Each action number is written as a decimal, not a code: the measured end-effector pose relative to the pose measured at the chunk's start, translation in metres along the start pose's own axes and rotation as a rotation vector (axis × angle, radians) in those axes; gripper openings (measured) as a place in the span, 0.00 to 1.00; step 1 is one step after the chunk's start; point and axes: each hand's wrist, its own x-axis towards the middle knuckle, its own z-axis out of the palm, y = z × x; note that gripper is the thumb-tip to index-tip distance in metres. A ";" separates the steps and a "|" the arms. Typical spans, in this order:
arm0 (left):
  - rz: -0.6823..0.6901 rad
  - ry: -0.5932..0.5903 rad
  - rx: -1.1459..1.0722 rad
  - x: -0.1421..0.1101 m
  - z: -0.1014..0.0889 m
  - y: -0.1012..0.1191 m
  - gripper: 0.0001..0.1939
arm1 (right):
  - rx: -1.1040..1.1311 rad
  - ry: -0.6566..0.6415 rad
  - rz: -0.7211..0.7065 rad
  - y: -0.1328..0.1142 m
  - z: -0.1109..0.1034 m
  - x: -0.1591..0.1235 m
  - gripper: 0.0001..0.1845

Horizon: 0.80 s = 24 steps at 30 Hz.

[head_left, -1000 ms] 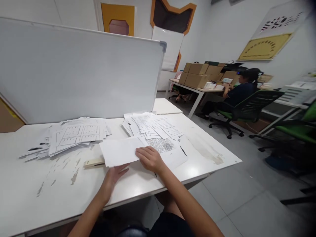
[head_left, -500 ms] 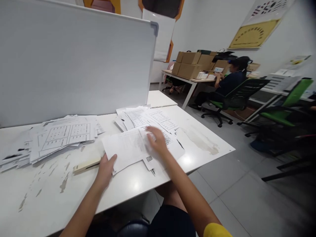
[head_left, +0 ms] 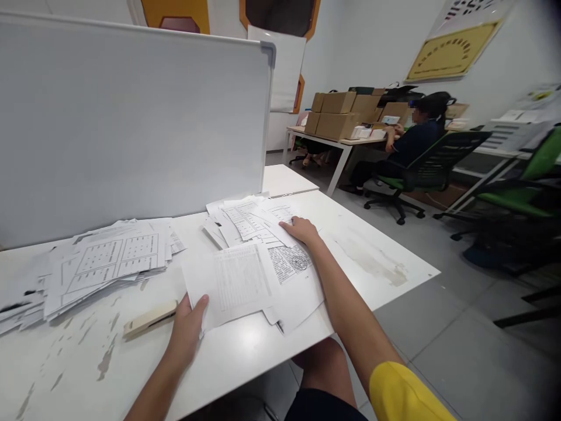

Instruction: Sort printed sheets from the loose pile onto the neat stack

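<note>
- The step in hand seems to be gathering loose papers: one hand keeps a few together while the other goes to the pile for more.
- The left hand (head_left: pixel 189 321) grips the near left corner of the held paper (head_left: pixel 241 280), thumb on top and fingers underneath. This paper shows faint print and lies slanted over the near middle of the table (head_left: pixel 236 348).
- The right hand (head_left: pixel 304 229) is at the right side of the right pile (head_left: pixel 245 222), thumb pointing left and fingers bent. I cannot tell whether it pinches a sheet or only touches one.
- Just right of the held paper, partly under the right forearm, lies a sheet with a round mark (head_left: pixel 302 289).
- The left pile (head_left: pixel 118 257) sits well apart, in front of the white board (head_left: pixel 131 128). A cream stapler (head_left: pixel 149 320) lies just left of the left hand.
- The next move, I judge, calls for parting one sheet from those beneath while the left grip stays firm.
- Half a second ago the right hand was a blur over the held paper's right edge; now it is farther off, at the pile. The small square code that showed near that edge is out of sight.
</note>
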 end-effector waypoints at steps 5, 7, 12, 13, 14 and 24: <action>-0.012 0.028 0.032 0.003 0.002 0.002 0.25 | -0.021 0.053 -0.015 -0.005 -0.002 0.000 0.27; 0.009 0.023 0.039 0.005 0.002 0.000 0.25 | -0.028 0.062 -0.038 -0.008 -0.002 0.000 0.30; 0.038 -0.001 0.065 0.008 0.002 -0.002 0.28 | -0.083 0.098 -0.088 -0.014 0.000 -0.001 0.26; 0.041 -0.001 0.069 0.008 0.002 -0.002 0.28 | -0.096 0.113 -0.096 -0.014 -0.001 -0.002 0.23; 0.042 -0.002 0.072 0.008 0.002 -0.002 0.28 | -0.107 0.131 -0.102 -0.014 -0.002 -0.003 0.21; -0.021 0.025 0.016 -0.002 0.008 0.015 0.24 | 0.120 0.389 -0.783 -0.056 -0.017 -0.060 0.18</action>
